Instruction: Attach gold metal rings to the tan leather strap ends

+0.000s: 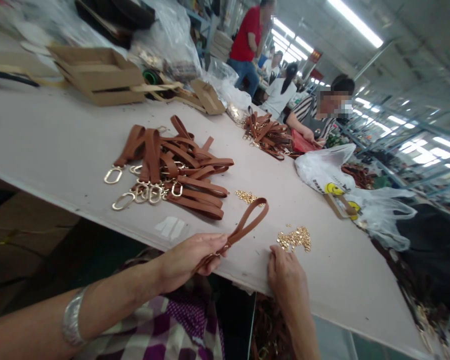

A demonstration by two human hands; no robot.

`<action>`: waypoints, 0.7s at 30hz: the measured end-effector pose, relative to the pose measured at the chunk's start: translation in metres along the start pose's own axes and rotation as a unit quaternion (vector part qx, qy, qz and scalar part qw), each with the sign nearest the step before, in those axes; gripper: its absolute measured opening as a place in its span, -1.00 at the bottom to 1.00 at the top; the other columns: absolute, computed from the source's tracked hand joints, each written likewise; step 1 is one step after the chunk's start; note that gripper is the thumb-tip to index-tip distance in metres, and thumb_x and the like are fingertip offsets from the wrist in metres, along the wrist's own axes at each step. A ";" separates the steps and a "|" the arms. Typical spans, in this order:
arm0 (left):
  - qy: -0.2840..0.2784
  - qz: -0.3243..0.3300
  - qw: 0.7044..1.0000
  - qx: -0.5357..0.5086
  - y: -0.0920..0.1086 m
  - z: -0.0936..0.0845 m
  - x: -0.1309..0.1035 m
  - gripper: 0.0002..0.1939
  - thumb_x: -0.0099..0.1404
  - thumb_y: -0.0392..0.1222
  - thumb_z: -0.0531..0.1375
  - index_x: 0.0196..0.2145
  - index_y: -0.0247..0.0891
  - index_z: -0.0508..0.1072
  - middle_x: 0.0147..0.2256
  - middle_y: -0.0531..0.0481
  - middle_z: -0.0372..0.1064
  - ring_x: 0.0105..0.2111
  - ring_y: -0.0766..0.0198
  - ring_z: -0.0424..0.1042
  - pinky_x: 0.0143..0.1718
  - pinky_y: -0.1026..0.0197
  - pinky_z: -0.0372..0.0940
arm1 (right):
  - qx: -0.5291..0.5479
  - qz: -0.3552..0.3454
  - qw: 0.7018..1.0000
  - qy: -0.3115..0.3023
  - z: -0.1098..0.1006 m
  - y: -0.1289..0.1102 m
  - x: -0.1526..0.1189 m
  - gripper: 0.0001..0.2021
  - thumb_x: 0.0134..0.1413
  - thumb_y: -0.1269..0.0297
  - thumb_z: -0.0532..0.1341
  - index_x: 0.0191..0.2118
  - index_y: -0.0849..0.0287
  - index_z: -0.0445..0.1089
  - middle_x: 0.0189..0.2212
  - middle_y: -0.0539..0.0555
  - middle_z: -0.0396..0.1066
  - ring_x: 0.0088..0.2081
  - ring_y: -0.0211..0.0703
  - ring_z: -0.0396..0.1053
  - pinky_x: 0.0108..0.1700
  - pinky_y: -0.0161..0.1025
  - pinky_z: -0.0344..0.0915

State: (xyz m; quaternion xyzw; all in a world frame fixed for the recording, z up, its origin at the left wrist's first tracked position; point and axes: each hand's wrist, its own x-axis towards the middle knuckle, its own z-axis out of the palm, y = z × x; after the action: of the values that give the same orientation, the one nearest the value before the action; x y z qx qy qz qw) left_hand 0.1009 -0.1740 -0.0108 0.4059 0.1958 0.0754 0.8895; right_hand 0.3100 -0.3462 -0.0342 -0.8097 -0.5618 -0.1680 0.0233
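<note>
In my left hand [200, 255] is a brown leather wrist strap [249, 220], its loop standing out to the upper right past my thumb. The strap's lower part is mostly hidden by my fingers. My right hand [288, 272] rests at the table's front, fingers bent and drawn together at the near-left edge of a pile of small gold rivets [298, 239]. Whatever is between those fingertips cannot be seen. A second heap of small gold pieces [246, 196] lies beyond the strap's loop. To the left, many finished-looking brown straps [195, 165] with gold clasps [155, 194] are piled.
Further back lies another strap pile [268, 132], near a person [311, 117] handling something red. White plastic bags [324, 167] and a small cardboard box [339, 206] stand at right. An open cardboard tray [97, 75] sits at the back left of the table [60, 130].
</note>
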 end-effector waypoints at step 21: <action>0.123 0.029 0.978 0.164 0.007 -0.011 0.001 -0.79 0.02 -0.17 0.29 -0.38 -0.33 0.45 -0.59 0.15 0.28 -0.58 0.42 0.19 -0.55 0.35 0.06 | 0.038 0.104 0.990 -0.084 -0.002 0.014 0.011 -0.83 0.19 0.39 0.09 -0.26 0.20 0.45 -0.30 0.16 0.52 -0.29 -0.03 0.47 -0.24 -0.19 0.27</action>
State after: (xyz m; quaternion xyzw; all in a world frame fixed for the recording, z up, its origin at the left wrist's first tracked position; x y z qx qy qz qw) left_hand 0.0981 -0.1619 -0.0126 0.5395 0.3014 0.1168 0.7775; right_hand 0.3256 -0.3419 -0.0273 -0.8736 -0.4802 -0.0752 0.0240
